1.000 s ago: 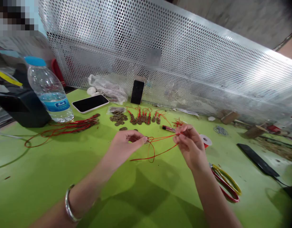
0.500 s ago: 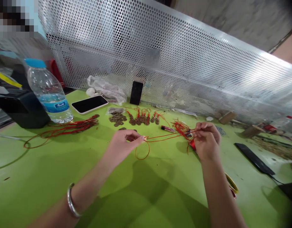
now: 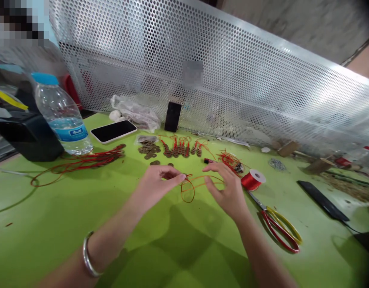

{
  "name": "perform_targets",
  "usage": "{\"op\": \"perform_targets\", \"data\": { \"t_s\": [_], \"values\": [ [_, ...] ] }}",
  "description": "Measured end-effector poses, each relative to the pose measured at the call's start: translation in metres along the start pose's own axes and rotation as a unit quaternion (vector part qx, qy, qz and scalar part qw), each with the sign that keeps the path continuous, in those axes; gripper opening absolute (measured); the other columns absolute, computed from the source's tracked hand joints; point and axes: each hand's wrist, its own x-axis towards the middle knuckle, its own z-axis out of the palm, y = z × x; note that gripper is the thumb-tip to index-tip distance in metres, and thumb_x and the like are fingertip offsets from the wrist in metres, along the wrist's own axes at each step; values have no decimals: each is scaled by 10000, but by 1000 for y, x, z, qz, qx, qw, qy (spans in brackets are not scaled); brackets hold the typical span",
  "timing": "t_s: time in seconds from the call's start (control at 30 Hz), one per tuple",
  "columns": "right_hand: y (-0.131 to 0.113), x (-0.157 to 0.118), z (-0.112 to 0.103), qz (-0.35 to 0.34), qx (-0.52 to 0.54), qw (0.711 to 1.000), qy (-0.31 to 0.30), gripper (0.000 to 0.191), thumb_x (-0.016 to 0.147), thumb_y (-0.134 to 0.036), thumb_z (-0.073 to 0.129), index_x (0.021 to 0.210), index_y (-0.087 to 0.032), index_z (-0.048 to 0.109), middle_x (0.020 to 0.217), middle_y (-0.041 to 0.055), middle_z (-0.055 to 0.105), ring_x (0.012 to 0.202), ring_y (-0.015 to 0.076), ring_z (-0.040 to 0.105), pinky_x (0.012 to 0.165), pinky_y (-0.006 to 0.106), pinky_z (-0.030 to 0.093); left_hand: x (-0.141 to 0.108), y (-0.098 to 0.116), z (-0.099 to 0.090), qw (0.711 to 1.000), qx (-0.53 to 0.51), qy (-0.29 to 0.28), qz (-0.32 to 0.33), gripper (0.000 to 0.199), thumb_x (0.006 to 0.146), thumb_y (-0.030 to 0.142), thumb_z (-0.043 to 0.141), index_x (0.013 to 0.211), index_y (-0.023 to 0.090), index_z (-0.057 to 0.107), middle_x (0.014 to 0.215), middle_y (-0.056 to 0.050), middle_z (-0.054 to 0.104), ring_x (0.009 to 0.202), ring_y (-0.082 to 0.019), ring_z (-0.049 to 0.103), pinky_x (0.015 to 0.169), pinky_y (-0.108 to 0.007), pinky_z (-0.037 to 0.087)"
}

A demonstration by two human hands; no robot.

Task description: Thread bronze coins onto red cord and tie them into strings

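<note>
Near the middle of the green table, my left hand (image 3: 162,180) pinches a thin red cord (image 3: 188,196) between thumb and fingertips. The cord hangs in a loop below the pinch, and its loose strands trail to the right. My right hand (image 3: 228,190) is beside those strands with fingers spread, gripping nothing. Just behind the hands lie bronze-coloured coins (image 3: 155,163). Farther back is a row of coins strung on red cord (image 3: 177,151), next to a pile of loose coins (image 3: 148,149).
Right of my right hand are a spool of red thread (image 3: 251,182), scissors (image 3: 280,228) and a tangle of red cord (image 3: 229,159). A black power bank (image 3: 322,200) lies farther right. At left stand a water bottle (image 3: 66,124) and a phone (image 3: 114,131); corded bundles (image 3: 91,160) lie nearby.
My right hand has let go of the cord strands and come left toward my left hand, uncovering the spool and scissors. The strands have gone slack. My left hand stays nearly in place.
</note>
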Motion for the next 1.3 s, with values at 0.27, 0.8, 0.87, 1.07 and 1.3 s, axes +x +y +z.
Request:
{"op": "perform_targets", "data": {
  "t_s": [0.27,0.8,0.87,1.07,1.3],
  "values": [
    [-16,-8,19,86,106,990,-35,140,839,-235,542,735,-214,634,718,37,684,689,189,637,641,312,499,-1,-4,-1,998,23,-20,51,246,771,426,612,761,200,709,779,-3,708,721,-177,617,662,-269,433],
    [-2,-12,48,208,351,908,-98,237,729,-424,682,823,-206,685,852,42,729,835,205,681,805,352,542,-3,-4,4,998,-18,-2,67,179,752,359,645,751,197,722,761,-1,727,721,-179,641,618,-246,442],
    [-4,-11,49,206,357,904,-113,265,734,-470,664,773,-209,678,789,31,720,787,194,676,764,336,543,-2,-3,6,998,-23,-1,63,175,745,353,648,740,194,723,746,-2,728,705,-176,640,611,-245,443],
    [-6,-8,48,189,398,887,-141,300,774,-496,616,694,-207,614,610,-1,645,648,155,634,717,309,512,-1,-5,6,997,-39,-16,59,169,757,327,632,742,186,724,712,0,723,666,-155,631,596,-231,435],
    [-4,-7,33,180,260,939,-137,223,847,-399,537,807,-195,617,623,-13,544,523,112,467,490,231,376,-1,-3,2,999,-6,-9,42,188,740,333,646,752,162,725,737,-23,725,673,-162,619,605,-242,419]
  ]
}}
